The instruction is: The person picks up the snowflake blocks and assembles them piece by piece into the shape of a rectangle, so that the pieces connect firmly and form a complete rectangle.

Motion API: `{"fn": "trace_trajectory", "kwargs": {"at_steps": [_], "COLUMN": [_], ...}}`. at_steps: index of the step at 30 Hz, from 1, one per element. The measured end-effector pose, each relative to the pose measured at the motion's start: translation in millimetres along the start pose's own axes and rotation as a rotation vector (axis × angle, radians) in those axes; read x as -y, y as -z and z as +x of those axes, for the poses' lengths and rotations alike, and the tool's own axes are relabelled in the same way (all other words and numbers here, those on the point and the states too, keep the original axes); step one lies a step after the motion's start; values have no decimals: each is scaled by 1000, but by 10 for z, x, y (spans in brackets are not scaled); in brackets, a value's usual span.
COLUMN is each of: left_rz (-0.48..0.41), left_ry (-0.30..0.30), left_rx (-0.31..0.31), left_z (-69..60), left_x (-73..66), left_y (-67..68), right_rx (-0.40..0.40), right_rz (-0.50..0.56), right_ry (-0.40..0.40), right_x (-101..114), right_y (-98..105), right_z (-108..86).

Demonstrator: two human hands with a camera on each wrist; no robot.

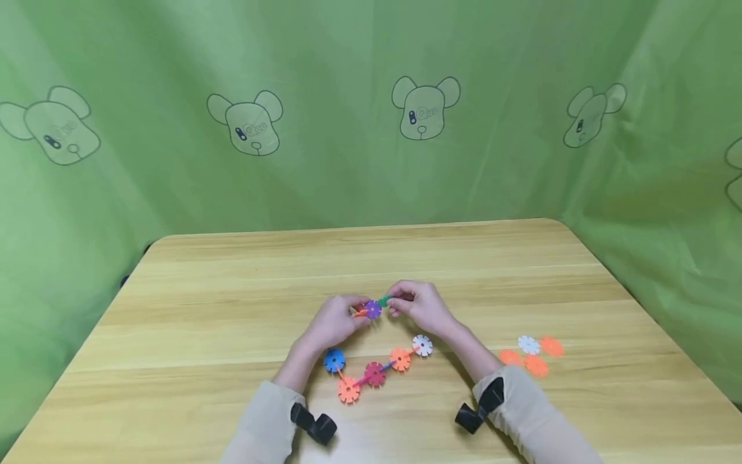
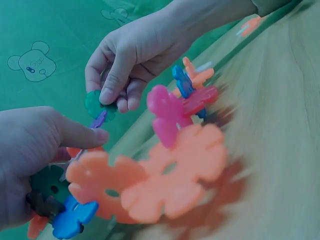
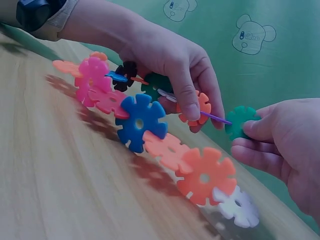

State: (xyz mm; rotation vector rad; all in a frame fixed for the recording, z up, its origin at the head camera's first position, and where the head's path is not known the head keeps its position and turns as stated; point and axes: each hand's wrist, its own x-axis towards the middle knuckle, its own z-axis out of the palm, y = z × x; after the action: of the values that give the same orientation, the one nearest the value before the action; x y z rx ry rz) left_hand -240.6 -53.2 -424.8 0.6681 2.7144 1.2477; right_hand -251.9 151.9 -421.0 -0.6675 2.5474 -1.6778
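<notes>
My left hand (image 1: pixel 339 320) grips a chain of notched plastic discs beside an orange disc (image 3: pixel 202 107) and a purple disc (image 1: pixel 373 309). Between the thumb and fingers of my right hand (image 3: pixel 280 145) is a green disc (image 3: pixel 241 120), its edge meeting the purple one's. Farther along, the chain rests on the table, with blue (image 1: pixel 333 361), orange (image 1: pixel 348 390), dark pink (image 1: pixel 375 374) and white (image 1: pixel 422 345) discs among its links. Black and dark green discs (image 3: pixel 156 86) show below my left hand in the right wrist view. My left palm hides part of the chain.
On the wooden table (image 1: pixel 232 270), right of my right forearm, lie loose discs: a white disc (image 1: pixel 529 345) and several orange discs (image 1: pixel 536 366). A green curtain (image 1: pixel 348 174) with bear faces hangs behind the table and at both sides.
</notes>
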Motion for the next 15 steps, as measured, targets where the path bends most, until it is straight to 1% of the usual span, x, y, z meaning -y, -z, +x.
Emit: {"fn": "trace_trajectory", "kwargs": {"at_steps": [4, 9, 12, 15], "left_rz": [-4, -35, -58, -68], "left_ry": [-22, -39, -43, -37], "left_rx": [10, 38, 47, 44], "left_z": [3, 13, 8, -1], "left_x": [1, 7, 4, 5], "left_y": [3, 17, 34, 39], "right_rx": [31, 65, 82, 90], "right_rz": [6, 46, 78, 82], "right_ry": [-30, -63, -82, -77], "right_x": [-4, -25, -24, -24], "right_y": [12, 41, 36, 19], "right_z": [-6, -10, -12, -9]}}
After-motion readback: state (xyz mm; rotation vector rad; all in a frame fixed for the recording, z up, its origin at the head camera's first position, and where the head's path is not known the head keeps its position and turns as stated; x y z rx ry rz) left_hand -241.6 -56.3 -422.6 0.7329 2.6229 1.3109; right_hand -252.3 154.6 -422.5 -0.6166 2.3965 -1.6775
